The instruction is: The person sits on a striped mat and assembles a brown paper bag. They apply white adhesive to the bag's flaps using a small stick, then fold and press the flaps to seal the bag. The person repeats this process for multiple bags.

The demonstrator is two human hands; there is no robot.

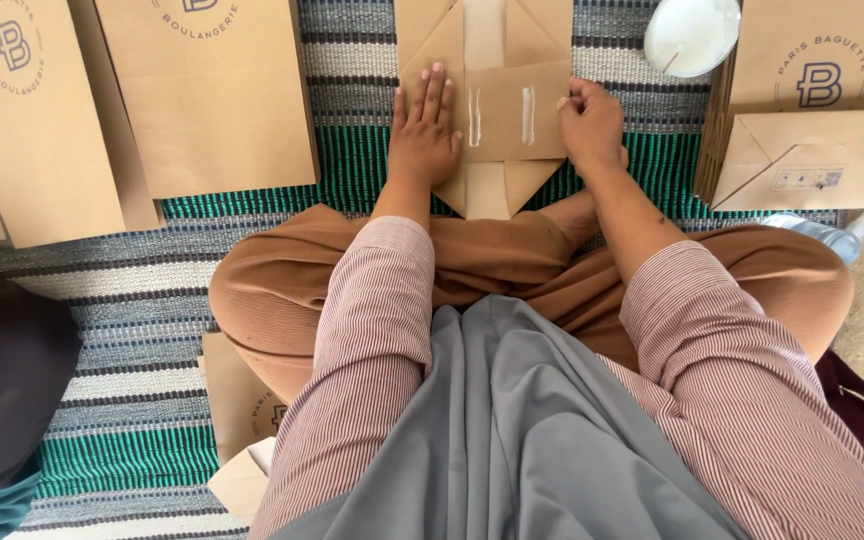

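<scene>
A brown paper bag [497, 125] lies flat on the striped mat in front of my crossed legs, its bottom flaps folded open. Two white glue lines run down its middle flap. My left hand [424, 125] rests flat on the bag's left side, fingers spread and pressing down. My right hand [592, 125] sits on the bag's right side with fingers curled at the flap's edge; whether it pinches the paper I cannot tell.
Finished brown paper bags [207, 95] lie at the left and a stack [817, 90] at the right. A white bowl of glue [692, 35] stands at the top right. A plastic bottle [822, 235] lies by my right knee. More bags [242, 420] sit beside my left knee.
</scene>
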